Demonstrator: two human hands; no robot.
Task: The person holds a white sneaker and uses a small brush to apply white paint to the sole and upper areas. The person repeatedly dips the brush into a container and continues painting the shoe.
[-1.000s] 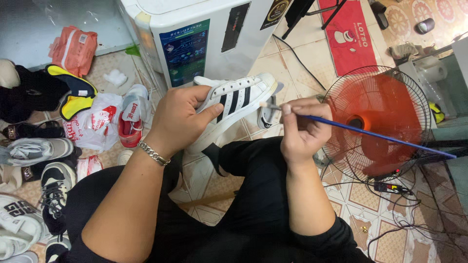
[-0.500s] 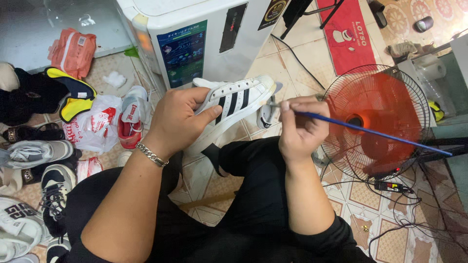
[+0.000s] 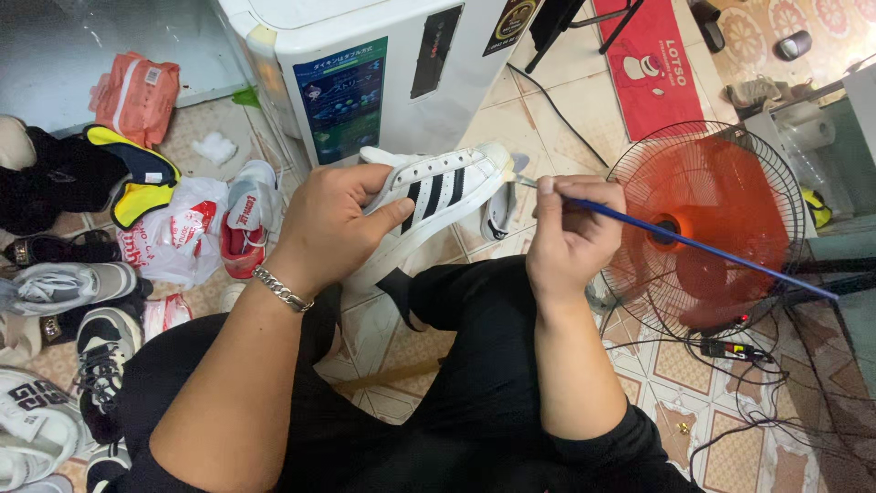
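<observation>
My left hand (image 3: 333, 224) grips a white sneaker with black stripes (image 3: 436, 192), holding it tilted above my lap with the toe pointing right. A silver chain bracelet (image 3: 281, 288) sits on that wrist. My right hand (image 3: 570, 233) pinches a long thin blue-handled brush (image 3: 703, 246), its tip at the sneaker's toe. The handle runs off to the lower right over the fan.
A white appliance (image 3: 383, 64) stands just beyond the sneaker. An orange floor fan (image 3: 707, 219) with cables sits to the right. Several shoes (image 3: 64, 283), a plastic bag (image 3: 178, 233) and an orange pack (image 3: 137, 96) crowd the left floor. A red mat (image 3: 652, 64) lies at back.
Both hands and the sneaker stay almost in place; the brush tip shifts slightly along the toe.
</observation>
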